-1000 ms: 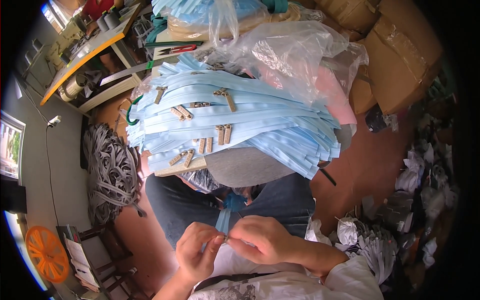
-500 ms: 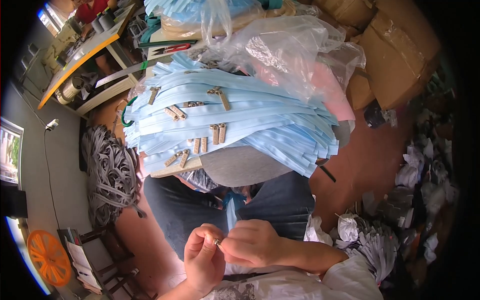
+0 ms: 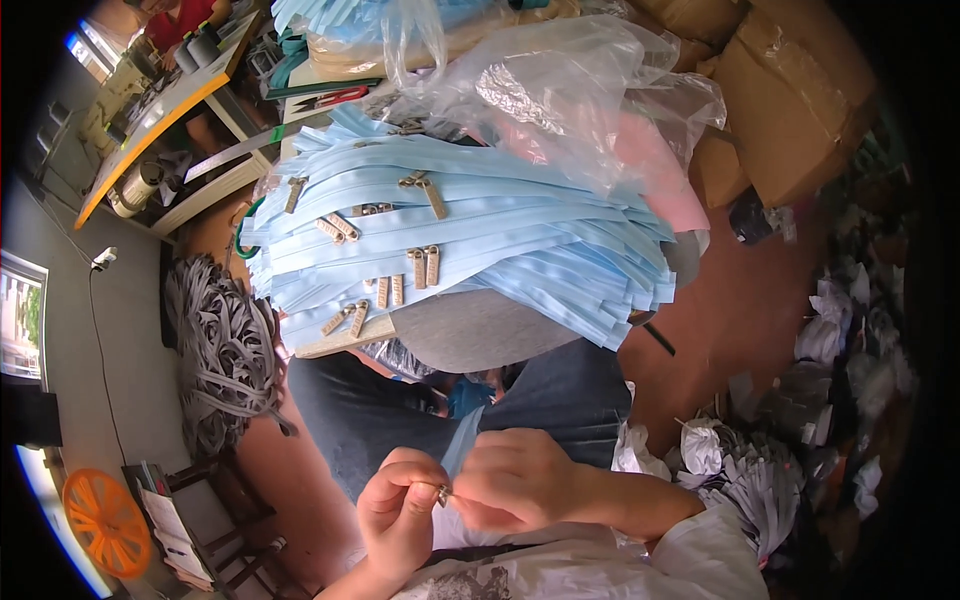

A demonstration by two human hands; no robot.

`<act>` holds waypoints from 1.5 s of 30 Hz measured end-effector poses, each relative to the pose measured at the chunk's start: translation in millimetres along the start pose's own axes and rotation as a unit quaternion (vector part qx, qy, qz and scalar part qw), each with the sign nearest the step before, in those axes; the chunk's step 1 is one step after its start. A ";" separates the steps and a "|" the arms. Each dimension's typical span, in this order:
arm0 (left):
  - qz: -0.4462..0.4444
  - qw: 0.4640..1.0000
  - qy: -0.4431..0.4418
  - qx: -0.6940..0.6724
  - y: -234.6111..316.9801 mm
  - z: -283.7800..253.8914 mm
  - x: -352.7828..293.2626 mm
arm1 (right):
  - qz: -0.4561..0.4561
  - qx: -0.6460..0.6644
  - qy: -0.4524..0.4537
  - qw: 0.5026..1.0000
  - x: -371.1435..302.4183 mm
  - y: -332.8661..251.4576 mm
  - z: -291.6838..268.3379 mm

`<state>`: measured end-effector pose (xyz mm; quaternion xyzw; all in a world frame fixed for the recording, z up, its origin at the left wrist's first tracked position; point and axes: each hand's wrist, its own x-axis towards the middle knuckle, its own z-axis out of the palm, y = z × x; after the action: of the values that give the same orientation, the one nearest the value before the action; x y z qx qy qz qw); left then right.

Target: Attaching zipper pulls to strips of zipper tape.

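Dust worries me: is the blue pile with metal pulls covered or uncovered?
Mostly uncovered: its strips and pulls lie bare; clear plastic sits along its far edge.

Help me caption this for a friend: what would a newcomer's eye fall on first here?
Probably the broad heap of pale blue strips with tan pulls, spread across the upper middle. Below, near the lap, the left hand pinches a small metal-looking piece beside the right hand. A bright orange wheel stands out at lower left.

grey wall (image 3: 140,320), bright window (image 3: 22,325) at left, reddish-brown floor (image 3: 730,290)
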<state>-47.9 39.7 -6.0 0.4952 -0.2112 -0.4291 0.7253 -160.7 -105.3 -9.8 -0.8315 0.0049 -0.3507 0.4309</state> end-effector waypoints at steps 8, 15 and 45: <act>0.082 0.978 -0.102 0.161 11.9 -17.1 12.5 | 0.027 0.035 -0.020 0.999 6.0 -4.3 -9.5; 0.110 0.953 -0.106 0.263 24.1 -18.1 17.6 | 0.078 0.051 -0.100 0.991 10.2 -6.0 -15.5; -0.080 0.974 0.113 -0.177 16.7 10.8 4.9 | -0.059 -0.153 -0.025 0.986 27.4 -6.1 16.3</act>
<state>-46.2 32.2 12.9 0.4193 -0.0081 -0.4573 0.7842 -132.3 -98.4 4.3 -0.8951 -0.0011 -0.3493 0.2772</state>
